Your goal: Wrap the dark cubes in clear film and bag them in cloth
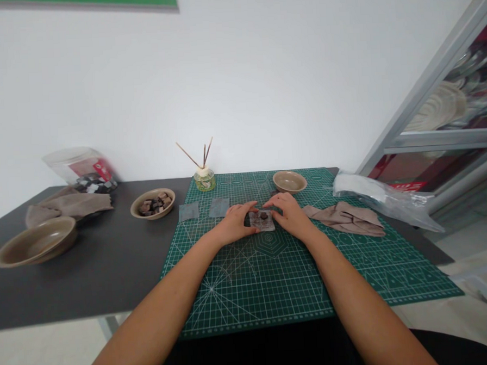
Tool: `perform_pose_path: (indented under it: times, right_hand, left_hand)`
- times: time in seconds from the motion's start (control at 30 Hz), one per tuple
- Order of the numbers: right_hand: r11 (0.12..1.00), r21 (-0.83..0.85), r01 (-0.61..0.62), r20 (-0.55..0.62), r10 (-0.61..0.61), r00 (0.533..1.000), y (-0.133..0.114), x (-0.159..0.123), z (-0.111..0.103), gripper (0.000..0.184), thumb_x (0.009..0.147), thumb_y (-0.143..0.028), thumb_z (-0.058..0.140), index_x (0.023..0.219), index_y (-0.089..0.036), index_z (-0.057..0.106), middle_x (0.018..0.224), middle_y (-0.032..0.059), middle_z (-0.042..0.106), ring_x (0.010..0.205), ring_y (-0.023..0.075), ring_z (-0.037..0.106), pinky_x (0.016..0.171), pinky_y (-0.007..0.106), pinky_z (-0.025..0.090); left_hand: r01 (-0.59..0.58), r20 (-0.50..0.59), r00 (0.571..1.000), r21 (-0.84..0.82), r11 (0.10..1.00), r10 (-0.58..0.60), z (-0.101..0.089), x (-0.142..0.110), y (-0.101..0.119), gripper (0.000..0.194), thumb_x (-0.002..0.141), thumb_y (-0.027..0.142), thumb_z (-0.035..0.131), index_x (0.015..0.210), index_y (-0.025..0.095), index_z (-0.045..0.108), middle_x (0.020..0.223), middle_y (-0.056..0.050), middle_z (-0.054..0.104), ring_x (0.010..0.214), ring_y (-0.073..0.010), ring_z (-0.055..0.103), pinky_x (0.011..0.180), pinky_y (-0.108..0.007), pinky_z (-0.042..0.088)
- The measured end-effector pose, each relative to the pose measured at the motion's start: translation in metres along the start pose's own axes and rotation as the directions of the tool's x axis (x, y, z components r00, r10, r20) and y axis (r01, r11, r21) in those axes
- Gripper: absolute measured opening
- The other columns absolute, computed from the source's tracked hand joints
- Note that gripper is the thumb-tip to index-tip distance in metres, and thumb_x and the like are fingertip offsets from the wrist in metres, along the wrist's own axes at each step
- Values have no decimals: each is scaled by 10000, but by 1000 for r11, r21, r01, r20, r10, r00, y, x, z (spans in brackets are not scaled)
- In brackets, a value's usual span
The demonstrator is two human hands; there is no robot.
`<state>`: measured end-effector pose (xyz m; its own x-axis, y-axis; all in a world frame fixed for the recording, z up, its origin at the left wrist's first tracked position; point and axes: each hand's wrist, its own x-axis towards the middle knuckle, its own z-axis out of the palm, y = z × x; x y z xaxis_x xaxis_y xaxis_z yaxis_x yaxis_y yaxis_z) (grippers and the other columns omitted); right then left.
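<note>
A small grey square wrapper (262, 220) lies on the green cutting mat (273, 279) with a dark round piece (264, 216) on top of it. My left hand (237, 223) pinches the wrapper's left edge with curled fingers. My right hand (290, 215) grips its right edge the same way. Two more grey squares (189, 211) (219, 206) lie flat on the mat to the left of my hands.
A reed diffuser (204, 179) and an empty bowl (290, 181) stand at the mat's far edge. A bowl of dark pieces (152, 203), a large empty bowl (36, 242), cloth (67, 205) and a plastic jar (81, 169) sit left. Beige cloth (345, 218) and a plastic bag (385, 197) lie right.
</note>
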<state>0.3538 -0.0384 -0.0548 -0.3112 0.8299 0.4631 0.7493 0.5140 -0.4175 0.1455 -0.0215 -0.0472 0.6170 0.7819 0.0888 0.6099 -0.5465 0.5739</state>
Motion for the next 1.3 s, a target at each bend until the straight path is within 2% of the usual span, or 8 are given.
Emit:
perform_pose_path:
  times: [0.13,0.27,0.43,0.8,0.93,1.07,1.2,1.3]
  right_hand:
    - [1000,-9,-10,19,10,1000,-1,0,-1,120,830,-145,573,834,-201,679,863,55,635,898,224,529,836,390,378]
    - [999,-35,7,23,-6,1000,-1,-1,0,216,812,-129,592,995,-208,676,964,68,637,971,238,518,845,392,365]
    - [996,-82,25,111,-16,994,-1,0,4,123,803,-186,660,919,-209,696,924,57,638,924,229,520,831,386,344]
    - [991,-132,-1,140,20,990,-5,1,6,130,815,-204,670,941,-202,701,904,59,625,892,223,507,801,373,338]
    - [988,-150,-18,112,35,993,-7,2,7,111,799,-216,689,908,-198,700,898,62,620,904,231,506,800,376,339]
    - [992,-118,-39,96,50,994,-7,1,7,84,772,-230,716,830,-183,679,873,51,611,903,225,510,807,363,348]
    - [993,-114,-39,104,51,993,-8,2,9,112,773,-230,721,876,-194,700,886,56,615,903,225,511,805,365,353]
    - [988,-138,-68,75,79,994,-6,3,9,94,774,-218,715,861,-184,703,881,63,621,900,231,510,808,372,357]
  left_hand:
    - [-13,-6,1000,2,1000,13,1,0,-1,753,726,251,704,1400,225,368,1302,-74,597,1238,-294,478,1064,-466,318]
    - [-10,-4,1000,2,1000,10,1,0,-2,752,731,262,700,1402,218,363,1316,-85,583,1253,-299,465,1067,-474,315]
    - [2,-3,1000,4,1000,-2,1,0,0,769,721,258,718,1402,211,364,1316,-78,584,1254,-294,462,1090,-459,297]
    - [10,-4,1000,-1,1000,-10,1,0,0,768,720,258,718,1402,211,368,1320,-83,574,1260,-292,457,1090,-461,298]
    - [23,-10,1000,8,1000,-23,1,1,-1,764,726,269,716,1400,165,372,1347,-122,542,1257,-295,456,1088,-450,306]
    - [-4,0,1000,-1,1000,4,2,1,-2,766,725,264,719,1400,187,367,1306,-86,588,1243,-295,467,1087,-459,300]
    - [13,-20,1000,18,1000,-13,3,2,-3,748,723,274,718,1388,186,388,1355,-111,536,1239,-302,475,1068,-458,329]
    - [13,-10,1000,6,1000,-13,2,1,-2,769,718,251,720,1400,177,372,1326,-98,569,1254,-303,457,1083,-456,309]
